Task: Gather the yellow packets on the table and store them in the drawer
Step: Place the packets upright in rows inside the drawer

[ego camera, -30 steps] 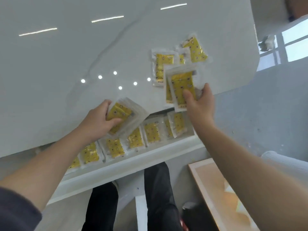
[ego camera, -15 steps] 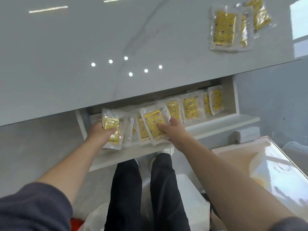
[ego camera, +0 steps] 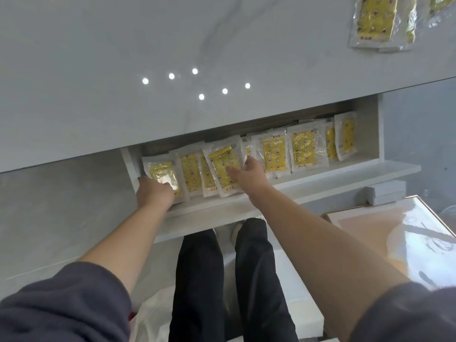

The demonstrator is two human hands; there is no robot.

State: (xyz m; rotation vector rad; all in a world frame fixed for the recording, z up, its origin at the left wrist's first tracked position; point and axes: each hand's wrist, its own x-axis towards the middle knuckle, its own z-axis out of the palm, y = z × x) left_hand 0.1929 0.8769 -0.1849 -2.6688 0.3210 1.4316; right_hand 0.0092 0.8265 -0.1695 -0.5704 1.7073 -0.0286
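Step in hand: placing. Both hands are down in the open drawer, settling yellow packets into the row. This is my reading, not something seen.
Left grip: at the drawer's left end, fingers curled over the near edge of the end packet, holding it down against the drawer floor.
Right grip: near the drawer's middle, fingers straight and spread, lying flat on the tilted packet; nothing is pinched.
Stored row: more packets run overlapping to the drawer's right end.
Packets left out: a small overlapping pile on the bench, beyond the drawer's right end; the task looks part done.
Long axis: each stored packet runs from the drawer's front rim toward its back, with the printed end at the front.
Tilt: the packet under the right grip leans its far end toward the drawer's left and lies over its neighbours.
Next move calls for: squaring that packet with the row, letting go with both hands, then reaching up past the drawer's right end for the pile.
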